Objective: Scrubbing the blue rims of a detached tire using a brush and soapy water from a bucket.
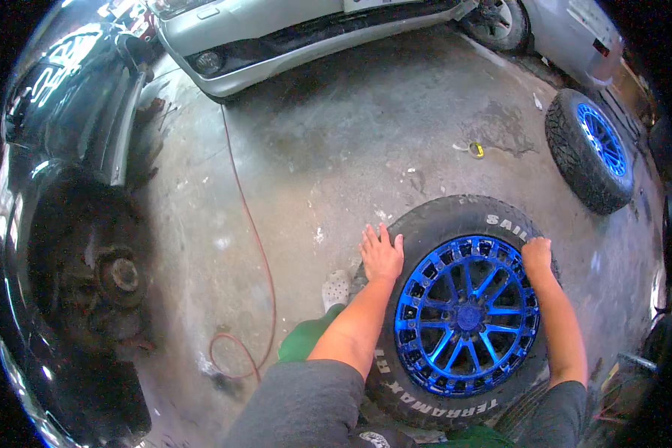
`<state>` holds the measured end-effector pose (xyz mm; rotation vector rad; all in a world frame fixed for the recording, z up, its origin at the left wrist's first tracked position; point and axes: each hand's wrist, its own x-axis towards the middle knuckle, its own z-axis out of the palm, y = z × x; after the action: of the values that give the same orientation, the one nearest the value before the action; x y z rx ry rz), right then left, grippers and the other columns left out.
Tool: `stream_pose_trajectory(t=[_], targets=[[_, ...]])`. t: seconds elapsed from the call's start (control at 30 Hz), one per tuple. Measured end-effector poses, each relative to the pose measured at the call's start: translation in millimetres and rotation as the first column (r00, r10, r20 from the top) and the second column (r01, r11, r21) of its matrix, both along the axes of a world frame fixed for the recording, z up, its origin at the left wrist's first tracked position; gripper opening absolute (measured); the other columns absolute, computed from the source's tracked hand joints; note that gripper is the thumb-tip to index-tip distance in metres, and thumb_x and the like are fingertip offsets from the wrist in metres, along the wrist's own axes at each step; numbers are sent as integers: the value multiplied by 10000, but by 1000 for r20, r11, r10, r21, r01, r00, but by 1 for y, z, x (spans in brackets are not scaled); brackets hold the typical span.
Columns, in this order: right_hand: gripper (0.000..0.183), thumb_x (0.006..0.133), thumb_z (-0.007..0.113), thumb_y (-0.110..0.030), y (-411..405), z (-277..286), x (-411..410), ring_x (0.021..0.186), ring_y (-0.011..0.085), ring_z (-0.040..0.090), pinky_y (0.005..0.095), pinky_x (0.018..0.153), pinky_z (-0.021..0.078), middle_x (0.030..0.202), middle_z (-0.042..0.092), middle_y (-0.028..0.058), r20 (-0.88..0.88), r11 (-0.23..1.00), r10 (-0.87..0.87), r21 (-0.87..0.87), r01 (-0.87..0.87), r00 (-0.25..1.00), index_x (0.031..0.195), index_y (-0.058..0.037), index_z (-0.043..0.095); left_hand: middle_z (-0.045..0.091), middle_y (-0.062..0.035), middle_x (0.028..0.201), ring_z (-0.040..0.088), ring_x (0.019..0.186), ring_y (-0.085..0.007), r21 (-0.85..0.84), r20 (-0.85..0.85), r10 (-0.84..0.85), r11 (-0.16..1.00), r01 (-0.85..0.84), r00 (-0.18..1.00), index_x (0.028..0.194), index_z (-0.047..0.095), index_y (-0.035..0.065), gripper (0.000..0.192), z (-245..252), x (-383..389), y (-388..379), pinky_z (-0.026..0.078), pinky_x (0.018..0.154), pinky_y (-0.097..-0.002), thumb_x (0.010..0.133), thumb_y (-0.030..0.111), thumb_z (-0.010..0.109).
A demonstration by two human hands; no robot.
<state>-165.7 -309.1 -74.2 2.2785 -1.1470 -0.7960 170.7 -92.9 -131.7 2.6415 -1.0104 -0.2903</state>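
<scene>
Before me is a large black tyre (420, 229) with raised white lettering, mounted on a blue multi-spoke wheel rim (439, 339). Its face is turned up towards me; whether it lies flat or leans cannot be told. At the tyre's upper left edge is my left hand (382, 256), with its fingers spread and nothing held. My right hand (537, 259) is by the upper right sidewall. Its fingers are curled and mostly hidden, so a grip on the rubber cannot be confirmed.
A second blue-rimmed wheel (591, 151) stands at right. To the left, a dark vehicle (73, 112) has an exposed wheel hub (124, 274). A silver car's bumper (313, 56) spans the top. A red hose (252, 224) and yellow-edged ring (477, 149) lie on the concrete floor (313, 168).
</scene>
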Motion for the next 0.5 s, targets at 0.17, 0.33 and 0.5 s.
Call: stream_pose_trajectory(t=[0.17, 0.33, 0.5], targets=[[167, 855, 590, -190, 40, 29, -2, 898, 233, 680, 370, 718, 506, 948, 694, 54, 178, 988, -150, -17, 156, 972, 874, -154, 752, 267, -250, 1539, 257, 1427, -407, -11, -32, -17, 1000, 17, 999, 1485, 348, 84, 646, 2, -1, 4, 238, 1152, -510, 996, 504, 379], [171, 865, 627, -221, 125, 77, -64, 872, 325, 666, 446, 735, 531, 918, 658, 138, 627, 935, -302, 49, 350, 718, 891, -64, 686, 219, -239, 1565, 211, 1453, -391, -14, -90, -20, 1000, 19, 996, 1502, 324, 100, 670, 6, -3, 14, 188, 1166, -542, 991, 532, 359], [201, 860, 658, -206, 239, 115, -126, 822, 413, 626, 500, 708, 476, 839, 632, 217, 824, 858, -422, 228, 461, 379, 833, -10, 626, 124, -237, 1593, 87, 1478, -411, 25, -106, -64, 997, 67, 992, 1530, 249, 92, 739, 5, 1, 9, 74, 1177, -567, 985, 589, 300]])
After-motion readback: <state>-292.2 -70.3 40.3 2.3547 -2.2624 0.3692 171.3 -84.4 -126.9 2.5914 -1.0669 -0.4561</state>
